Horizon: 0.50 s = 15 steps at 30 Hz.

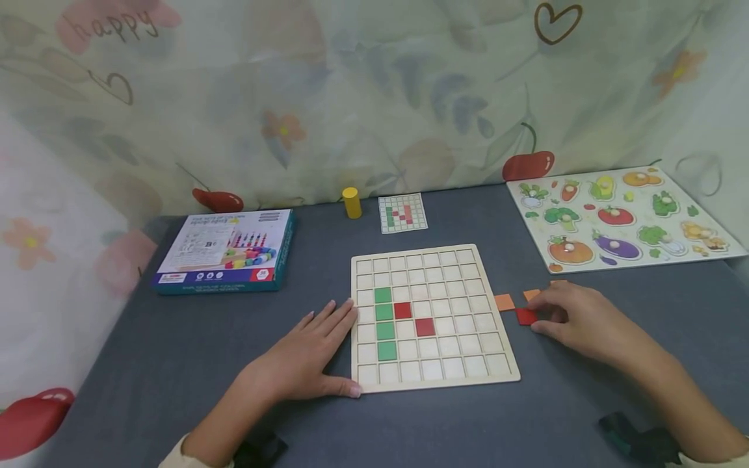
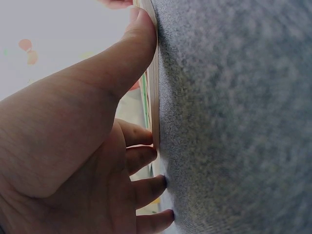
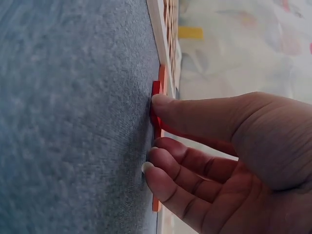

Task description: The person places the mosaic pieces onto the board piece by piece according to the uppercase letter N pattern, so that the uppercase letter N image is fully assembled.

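Observation:
A wooden grid board (image 1: 439,384) lies on the table, with several green tiles (image 1: 384,312) in one column and two red tiles in its cells, one beside the greens (image 1: 402,311) and one lower right (image 1: 424,327). Along the board's left edge rests my left hand (image 1: 301,357), fingers spread and thumb at the near corner. Right of the board, my right hand (image 1: 585,322) pinches a red square tile (image 1: 526,316) between thumb and forefinger; in the right wrist view the tile (image 3: 156,102) appears tilted slightly at the table. Orange tiles (image 1: 504,302) lie around it, one partly covered by the fingers.
Behind the board lies a small pattern card (image 1: 404,213) with a coloured grid, and a yellow cylinder (image 1: 352,203) stands next to it. A flat toy box (image 1: 225,252) is at back left. A vegetable puzzle board (image 1: 626,218) occupies the back right, before a patterned curtain (image 1: 363,84).

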Motion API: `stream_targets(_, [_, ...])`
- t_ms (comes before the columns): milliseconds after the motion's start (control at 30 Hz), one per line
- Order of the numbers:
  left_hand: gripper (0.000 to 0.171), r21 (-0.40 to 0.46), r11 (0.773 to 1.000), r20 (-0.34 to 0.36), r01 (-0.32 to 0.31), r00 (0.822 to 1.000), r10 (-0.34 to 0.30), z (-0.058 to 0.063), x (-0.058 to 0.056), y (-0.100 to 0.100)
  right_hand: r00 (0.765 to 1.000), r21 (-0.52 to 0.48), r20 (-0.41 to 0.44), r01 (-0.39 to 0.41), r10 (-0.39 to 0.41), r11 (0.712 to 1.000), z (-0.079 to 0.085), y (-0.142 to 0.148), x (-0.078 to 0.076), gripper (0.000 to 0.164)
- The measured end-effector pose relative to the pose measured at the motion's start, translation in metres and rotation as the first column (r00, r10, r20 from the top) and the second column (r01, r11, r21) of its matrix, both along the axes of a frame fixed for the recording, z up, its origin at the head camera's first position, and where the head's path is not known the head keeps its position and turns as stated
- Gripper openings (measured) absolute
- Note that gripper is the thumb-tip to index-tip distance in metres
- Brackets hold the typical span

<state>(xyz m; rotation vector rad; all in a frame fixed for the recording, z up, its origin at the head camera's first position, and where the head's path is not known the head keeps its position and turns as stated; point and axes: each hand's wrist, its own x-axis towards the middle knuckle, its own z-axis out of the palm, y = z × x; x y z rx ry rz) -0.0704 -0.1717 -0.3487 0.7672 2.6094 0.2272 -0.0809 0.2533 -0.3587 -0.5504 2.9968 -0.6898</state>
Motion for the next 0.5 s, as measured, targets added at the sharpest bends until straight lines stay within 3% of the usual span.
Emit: stream_targets(500, [0.117,-0.005,1.000,0.000,-0.005,1.000,0.005,-0.0007,-0.0002,-0.0005,0.999,0.011,-0.034,0.004,-0.004,1.000,-0.0016,-0.0030,-0.0010,0.025])
